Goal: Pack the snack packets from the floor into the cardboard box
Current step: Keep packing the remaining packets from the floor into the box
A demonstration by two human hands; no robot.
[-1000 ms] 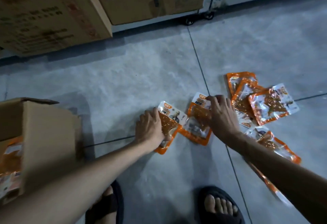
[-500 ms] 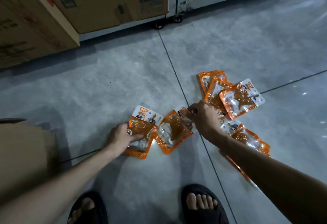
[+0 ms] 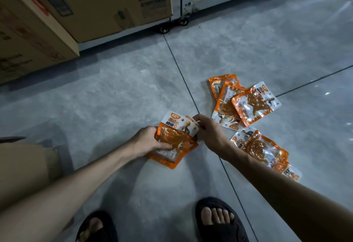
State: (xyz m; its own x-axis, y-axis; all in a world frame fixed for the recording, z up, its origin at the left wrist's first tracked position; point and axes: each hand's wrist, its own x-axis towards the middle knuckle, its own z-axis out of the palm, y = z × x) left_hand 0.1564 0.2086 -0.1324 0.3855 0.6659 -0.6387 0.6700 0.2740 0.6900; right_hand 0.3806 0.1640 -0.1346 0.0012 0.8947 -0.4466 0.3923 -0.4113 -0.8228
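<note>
The brown cardboard box (image 3: pixel 24 165) is cut off at the left edge, its opening out of sight. The right forearm hides part of the loose orange-and-white plastic snack packets (image 3: pixel 254 104) on the grey tiled floor (image 3: pixel 114 92). Large brown cartons (image 3: pixel 105 2) stand behind. Two packets that lay apart half a second ago now overlap in a stack (image 3: pixel 175 142). The left hand (image 3: pixel 147 142) grips its side and the right hand (image 3: pixel 208 132) pinches its top corner.

The cardboard box (image 3: pixel 24 165) is cut off left; the lower snack packet (image 3: pixel 193 145) is mostly covered.
</note>
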